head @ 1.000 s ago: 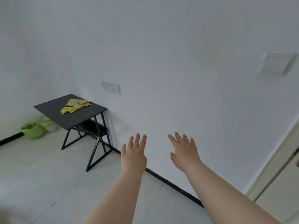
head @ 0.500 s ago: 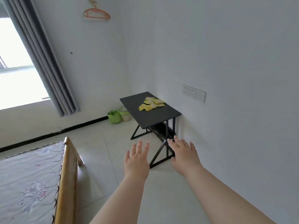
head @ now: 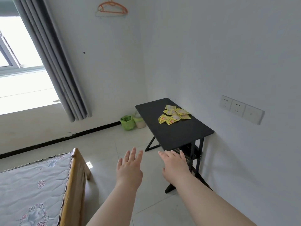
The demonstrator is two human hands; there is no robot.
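Observation:
Both my arms reach forward with the palms down and the fingers straight. My left hand hovers over the pale floor tiles and holds nothing. My right hand is beside it, in front of the near end of a small black table, also holding nothing. Several yellow sachets lie in a loose pile on the far half of the tabletop, well beyond both hands.
A bed with a wooden frame and a quilted mattress fills the lower left. A green basket and a pale pot stand in the corner. Grey curtain by the window; wall sockets on the right; orange hanger high up.
The view has swung left from the bare wall to the room's corner, and the table now lies closer ahead. Both hands stay stretched out and flat, holding nothing.

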